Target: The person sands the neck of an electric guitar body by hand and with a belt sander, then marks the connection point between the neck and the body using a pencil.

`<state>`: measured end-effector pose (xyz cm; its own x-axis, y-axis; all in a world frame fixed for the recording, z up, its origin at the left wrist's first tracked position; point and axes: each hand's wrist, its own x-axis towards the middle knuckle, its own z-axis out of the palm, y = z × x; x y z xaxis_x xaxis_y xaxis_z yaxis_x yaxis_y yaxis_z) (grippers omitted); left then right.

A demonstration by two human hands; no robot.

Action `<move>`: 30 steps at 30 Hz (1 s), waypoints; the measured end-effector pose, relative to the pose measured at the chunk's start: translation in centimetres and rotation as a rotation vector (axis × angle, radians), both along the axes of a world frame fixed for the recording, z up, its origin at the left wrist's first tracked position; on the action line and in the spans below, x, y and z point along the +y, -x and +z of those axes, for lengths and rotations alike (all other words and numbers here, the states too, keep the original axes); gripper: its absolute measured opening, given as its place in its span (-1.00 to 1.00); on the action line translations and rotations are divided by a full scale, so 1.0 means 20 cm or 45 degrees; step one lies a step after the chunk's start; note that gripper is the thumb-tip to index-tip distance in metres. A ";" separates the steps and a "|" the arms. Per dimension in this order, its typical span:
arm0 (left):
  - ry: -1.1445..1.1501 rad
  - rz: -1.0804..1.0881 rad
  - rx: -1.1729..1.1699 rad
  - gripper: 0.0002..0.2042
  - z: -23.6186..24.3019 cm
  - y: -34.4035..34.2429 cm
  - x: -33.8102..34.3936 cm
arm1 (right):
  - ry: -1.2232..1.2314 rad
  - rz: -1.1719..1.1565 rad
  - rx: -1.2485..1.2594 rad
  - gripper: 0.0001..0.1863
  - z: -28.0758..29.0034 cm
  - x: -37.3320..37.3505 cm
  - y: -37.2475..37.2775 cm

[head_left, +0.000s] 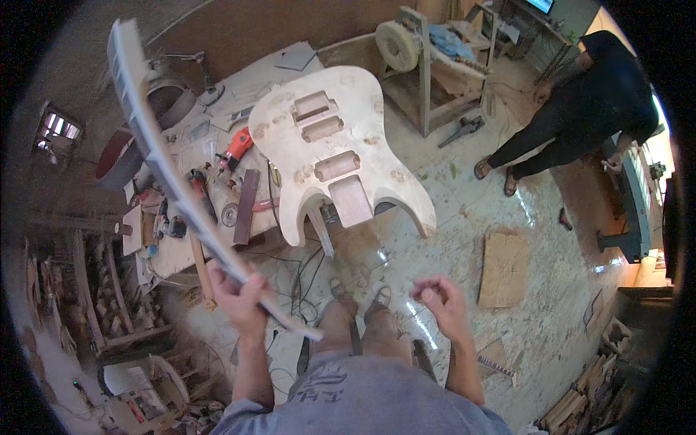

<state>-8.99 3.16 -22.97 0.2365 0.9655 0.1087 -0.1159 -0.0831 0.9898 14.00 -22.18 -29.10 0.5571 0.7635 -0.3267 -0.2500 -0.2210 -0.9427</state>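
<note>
My left hand (239,297) is closed on a long, narrow, pale strip (172,175) with cross ridges, which slants from near my knee up to the upper left. My right hand (442,301) hangs at the right with fingers loosely bent and apart, holding nothing. In front of me lies an unpainted, cream-coloured electric guitar body (354,122) with several routed cavities and its horns toward me; what supports it is mostly hidden.
A cluttered workbench (286,58) bears red power tools (235,148). A wooden frame machine (424,109) stands behind. Another person (580,109) stands at right beside a long machine (620,203). Cables (304,290), cardboard (504,268) and wood scraps (565,406) lie on the floor.
</note>
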 end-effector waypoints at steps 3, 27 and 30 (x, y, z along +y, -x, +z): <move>0.075 -0.118 -0.012 -0.42 0.07 -0.27 -0.20 | -0.426 0.079 -0.335 -0.33 0.41 0.30 -0.02; -0.578 -1.345 0.688 -0.57 -0.03 -0.77 0.80 | 0.733 -0.123 -0.943 -0.08 0.40 0.36 0.56; -0.630 -1.331 0.601 -0.63 -0.07 -0.78 0.80 | 0.732 -0.110 -0.975 -0.08 0.35 0.34 0.56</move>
<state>6.58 19.24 -24.42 0.9798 0.1718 0.1023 0.0068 -0.5400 0.8417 2.90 -15.36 -22.01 0.8215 0.5466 -0.1626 0.3516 -0.7099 -0.6102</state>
